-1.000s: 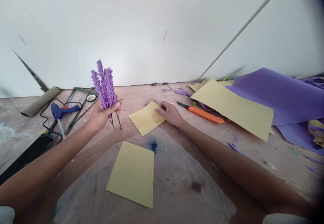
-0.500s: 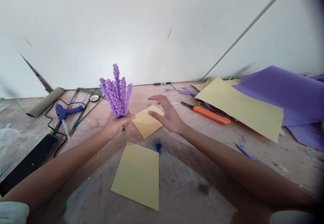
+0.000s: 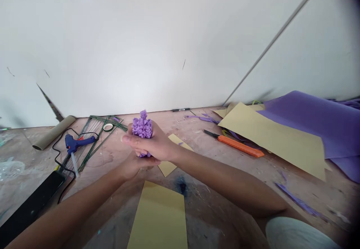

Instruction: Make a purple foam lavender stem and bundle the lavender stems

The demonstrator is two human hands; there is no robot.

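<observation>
Both of my hands are closed around a bunch of fuzzy purple flowers [image 3: 142, 127], which looks like lavender made of pipe cleaners. My right hand [image 3: 159, 144] wraps the flower heads, its thumb across the front, with the tips poking out above. Lower down, my left hand [image 3: 134, 166] grips the bunch near its base; the stems are hidden by the hands. Behind my right wrist lies a small yellow paper piece [image 3: 166, 169], partly covered. A larger yellow paper piece [image 3: 160, 215] lies nearer to me on the table.
To the left are a blue glue gun [image 3: 75, 143] with its cord, green wire stems [image 3: 94, 147], a tape roll [image 3: 108, 128], a cardboard tube [image 3: 54, 132] and a black case [image 3: 33, 207]. To the right lie an orange utility knife [image 3: 240, 146], yellow sheets [image 3: 272, 138] and purple sheets [image 3: 306, 116].
My right hand has moved left from above the small yellow paper and closed around the flower heads, squeezing them together. The view has tilted up, showing the top of the white wall.
</observation>
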